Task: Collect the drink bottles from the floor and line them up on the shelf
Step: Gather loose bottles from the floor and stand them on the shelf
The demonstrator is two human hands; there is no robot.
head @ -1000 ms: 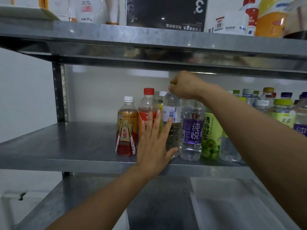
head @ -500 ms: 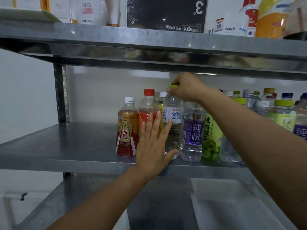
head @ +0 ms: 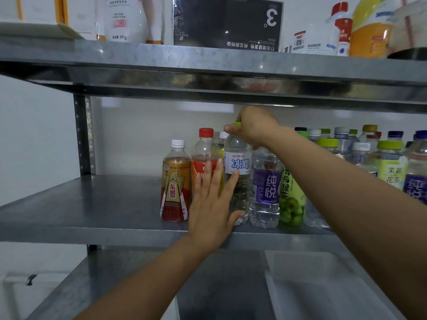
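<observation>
Water bottle (head: 238, 179) stands upright on the metal shelf (head: 92, 204), long axis vertical, between red-capped bottle (head: 204, 155) and purple-labelled bottle (head: 265, 190), right hand (head: 254, 128) clamped on its green cap from above, left hand (head: 215, 204) flat and spread against its front.

Grey speckled metal shelf (head: 97, 204). Gold-and-red labelled bottle (head: 175, 188) wearing a white cap. Red-capped bottle (head: 204, 153) showing a red-orange label. Clear bottle (head: 239, 162) carrying a white label with blue characters and a green cap. Purple-labelled water bottle (head: 265, 188). Green tea bottle (head: 292, 199) displaying a green plum print.
</observation>
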